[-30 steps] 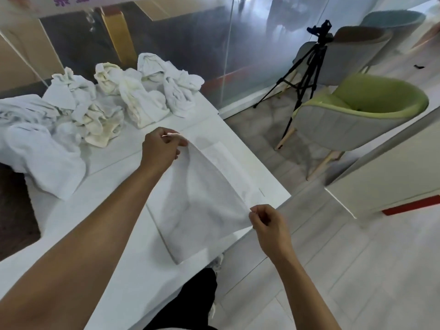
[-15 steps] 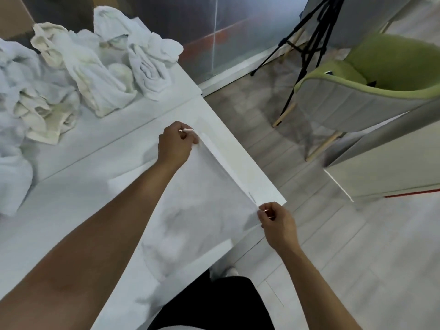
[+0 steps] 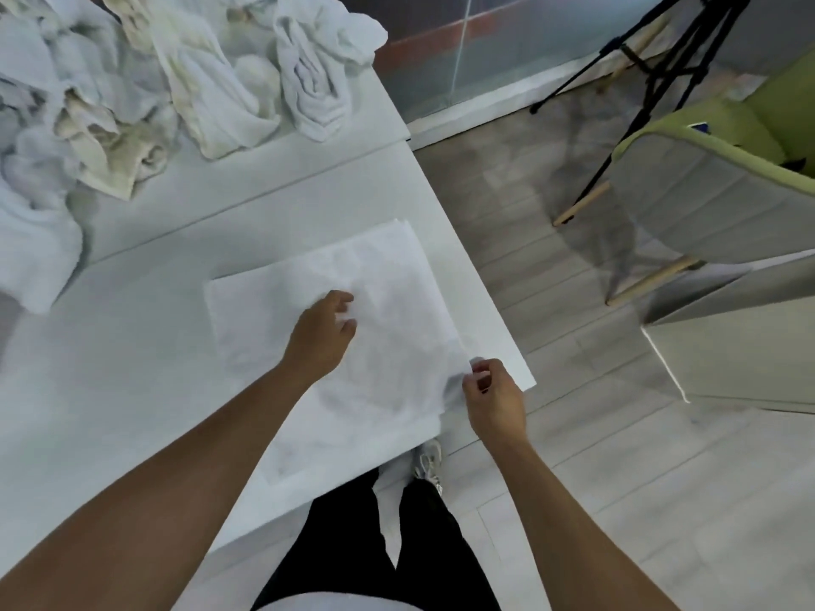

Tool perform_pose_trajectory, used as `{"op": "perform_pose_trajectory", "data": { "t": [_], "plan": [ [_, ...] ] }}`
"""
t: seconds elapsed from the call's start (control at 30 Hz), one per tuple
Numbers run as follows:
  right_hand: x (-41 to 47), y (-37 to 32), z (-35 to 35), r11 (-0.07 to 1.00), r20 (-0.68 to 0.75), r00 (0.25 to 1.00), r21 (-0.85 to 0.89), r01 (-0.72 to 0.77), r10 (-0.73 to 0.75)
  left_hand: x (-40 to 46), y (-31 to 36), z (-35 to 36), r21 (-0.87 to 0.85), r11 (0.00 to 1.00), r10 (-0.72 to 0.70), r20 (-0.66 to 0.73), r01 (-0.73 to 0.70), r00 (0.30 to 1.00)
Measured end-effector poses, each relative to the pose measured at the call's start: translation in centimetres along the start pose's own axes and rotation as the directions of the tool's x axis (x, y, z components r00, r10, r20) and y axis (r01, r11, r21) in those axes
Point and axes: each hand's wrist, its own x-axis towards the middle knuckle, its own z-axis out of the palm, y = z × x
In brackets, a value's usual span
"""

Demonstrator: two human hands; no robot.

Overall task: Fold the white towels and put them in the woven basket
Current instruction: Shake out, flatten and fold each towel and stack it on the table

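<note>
A white towel (image 3: 388,280) lies spread flat near the right corner of the white table (image 3: 132,390). My left hand (image 3: 324,335) rests on the towel's middle with its fingers loosely bent. At the table's edge, my right hand (image 3: 491,396) pinches the towel's near right corner, which is lifted slightly. A pile of crumpled white towels (image 3: 198,81) lies at the back left of the table. No woven basket shows in this view.
The table's right edge runs diagonally, with wooden floor (image 3: 573,434) beyond it. A green chair (image 3: 727,169) and a black tripod (image 3: 626,103) stand at the right, with a white cabinet (image 3: 749,346) below them. My legs and a shoe (image 3: 428,460) show under the table's near edge.
The towel, held up by two corners before, now lies flat on the table. My left hand has let go of the far corner and come back to the towel's middle. The camera has tilted down.
</note>
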Motion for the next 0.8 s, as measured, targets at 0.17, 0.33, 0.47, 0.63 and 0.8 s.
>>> {"op": "perform_pose_trajectory", "data": {
  "t": [0.17,0.33,0.47,0.63,0.8],
  "plan": [
    [0.0,0.6,-0.3,0.992,0.063,0.993,-0.08,0.1,-0.095,-8.0,-4.8,1.1,0.159,0.984,-0.068,-0.084,0.081,0.994],
    [0.5,0.8,0.2,0.975,0.069,0.991,-0.182,0.128,-0.117,-14.4,-8.2,2.0,0.209,0.934,-0.249,-0.201,0.29,0.947],
    [0.8,0.5,0.7,0.96,0.09,0.991,-0.255,0.119,-0.1,-16.8,-9.8,2.8,0.169,0.912,-0.33,-0.242,0.375,0.912],
    [0.9,0.8,0.8,0.955,0.125,0.988,-0.268,0.124,-0.093,-17.4,-9.7,3.2,-0.084,0.872,-0.482,-0.316,0.482,0.817],
    [-0.4,1.6,-0.4,0.982,0.133,0.985,-0.145,0.125,-0.106,-18.4,-9.5,3.2,-0.181,0.831,-0.556,-0.255,0.526,0.791]
  ]
}}
